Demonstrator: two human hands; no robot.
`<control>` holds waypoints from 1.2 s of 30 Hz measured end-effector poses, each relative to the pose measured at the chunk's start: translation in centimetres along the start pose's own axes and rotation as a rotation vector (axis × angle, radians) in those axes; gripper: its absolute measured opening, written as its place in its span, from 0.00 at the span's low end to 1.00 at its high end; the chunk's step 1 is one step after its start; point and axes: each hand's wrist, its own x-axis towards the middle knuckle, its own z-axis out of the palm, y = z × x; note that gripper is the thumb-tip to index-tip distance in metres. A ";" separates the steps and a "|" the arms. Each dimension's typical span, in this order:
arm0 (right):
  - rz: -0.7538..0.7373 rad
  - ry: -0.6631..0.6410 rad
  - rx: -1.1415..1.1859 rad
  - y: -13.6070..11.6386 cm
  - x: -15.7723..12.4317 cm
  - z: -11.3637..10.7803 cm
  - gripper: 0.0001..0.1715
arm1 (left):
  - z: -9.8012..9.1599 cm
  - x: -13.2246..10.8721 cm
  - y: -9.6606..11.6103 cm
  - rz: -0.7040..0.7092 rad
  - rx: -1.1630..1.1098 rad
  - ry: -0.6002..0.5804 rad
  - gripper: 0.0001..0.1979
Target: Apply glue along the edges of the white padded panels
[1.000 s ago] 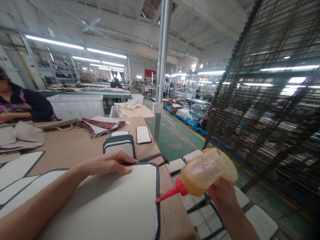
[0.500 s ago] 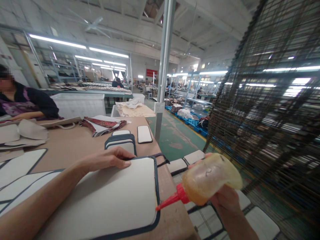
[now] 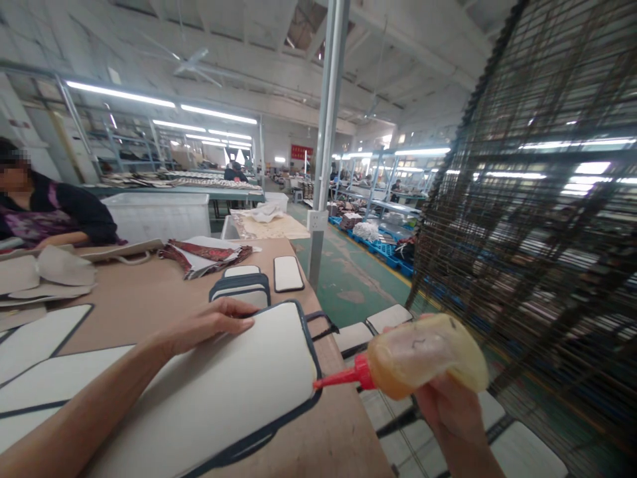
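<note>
A large white panel with a dark blue edge (image 3: 223, 378) lies slanted under my left hand (image 3: 219, 325). The thumb rests on its white face at the far edge, and the fingers go over that edge, partly hidden. My right hand (image 3: 448, 405) is wrapped round a soft, translucent squeeze bottle (image 3: 423, 352) with amber liquid inside. The bottle is tipped on its side, and its red nozzle (image 3: 343, 377) points left. The nozzle's tip touches or nearly touches the panel's border at the near right corner.
Smaller blue-edged panels (image 3: 241, 292) are stacked beyond my left hand, with a single one (image 3: 288, 273) beside them. More panels lie at left and below the table's right edge. A metal post (image 3: 322, 146) and a wire rack (image 3: 522, 199) stand ahead and right. A co-worker (image 3: 54, 206) sits at left.
The panel has turned, its near right corner shifting up and away. The bottle and its nozzle tip have moved slightly upward with it, along the border. Both hands keep their hold.
</note>
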 end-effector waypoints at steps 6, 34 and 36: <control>-0.125 0.146 -0.005 0.2 -0.2 1.1 0.29 | -0.1 0.7 -1.5 0.031 -0.124 0.093 0.18; -0.179 0.255 -0.008 2.3 2.1 1.7 0.24 | 1.2 2.1 -5.7 0.045 -0.381 0.258 0.23; -0.168 0.251 -0.014 2.4 2.1 1.9 0.23 | 1.1 2.2 -5.7 0.048 -0.382 0.265 0.24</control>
